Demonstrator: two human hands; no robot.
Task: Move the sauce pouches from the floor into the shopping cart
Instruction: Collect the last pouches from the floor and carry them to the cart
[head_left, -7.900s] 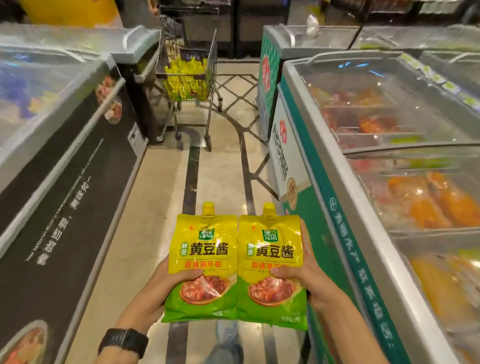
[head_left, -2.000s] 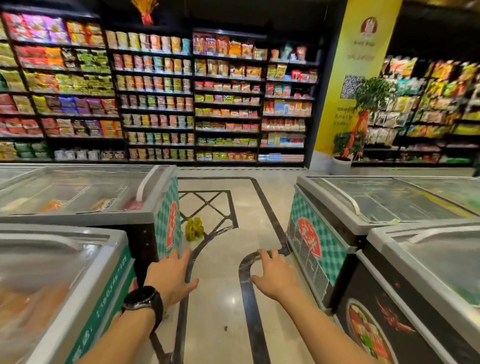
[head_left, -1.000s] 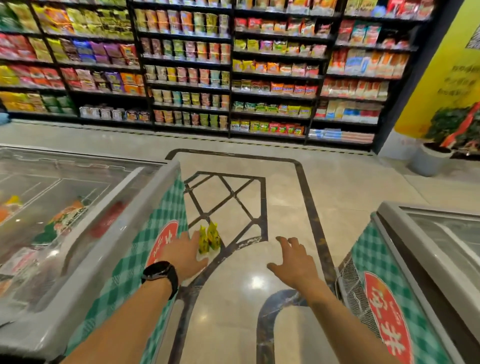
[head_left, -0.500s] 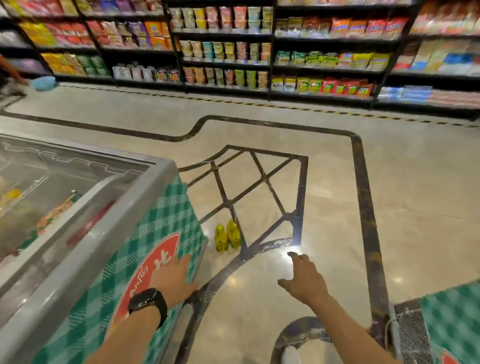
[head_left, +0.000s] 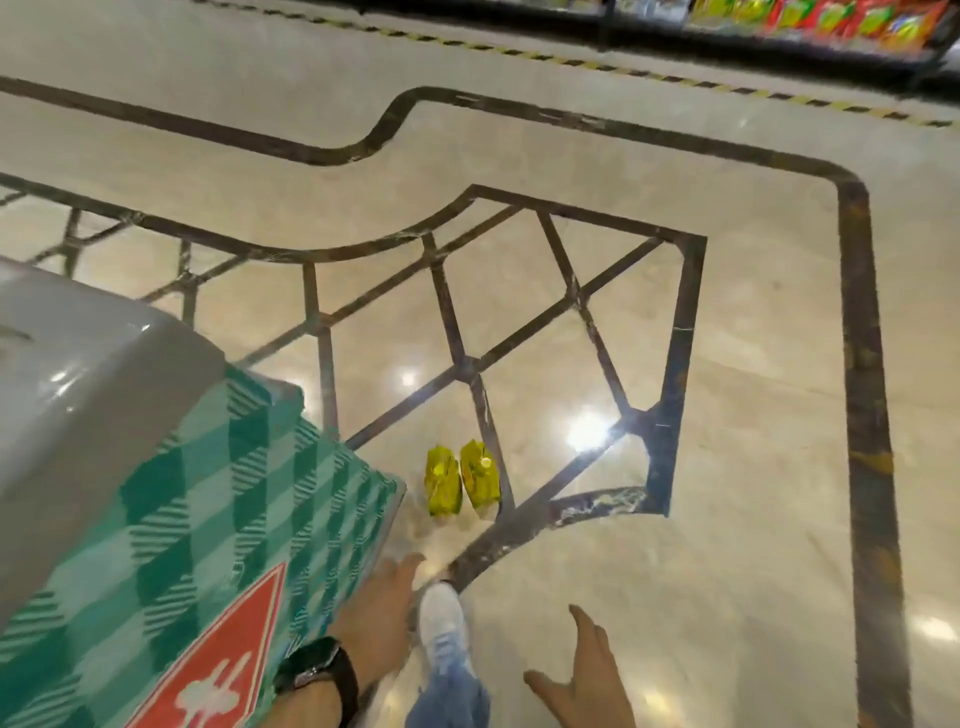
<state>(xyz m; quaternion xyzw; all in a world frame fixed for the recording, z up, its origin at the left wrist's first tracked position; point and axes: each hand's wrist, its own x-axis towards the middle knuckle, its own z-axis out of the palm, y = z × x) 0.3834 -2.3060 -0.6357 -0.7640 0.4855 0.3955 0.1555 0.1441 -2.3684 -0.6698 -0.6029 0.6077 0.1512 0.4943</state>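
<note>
Two yellow sauce pouches (head_left: 461, 480) stand upright side by side on the polished floor, just past the corner of a chest freezer. My left hand (head_left: 382, 608) hangs low near the freezer's end panel, fingers loosely apart, holding nothing, a black watch on its wrist. My right hand (head_left: 584, 675) is at the bottom of the view, fingers spread, empty. Both hands are well short of the pouches. The shopping cart is out of view.
A chest freezer (head_left: 171, 509) with a grey rim and green checked end panel fills the lower left. My white shoe (head_left: 441, 623) steps forward between my hands. Beige floor with dark inlaid lines (head_left: 670, 374) stretches ahead. Stocked shelves (head_left: 810, 21) run along the top edge.
I have walked closer and tilted my view down; the pouches now sit larger and nearer. Both hands have dropped lower and stayed empty.
</note>
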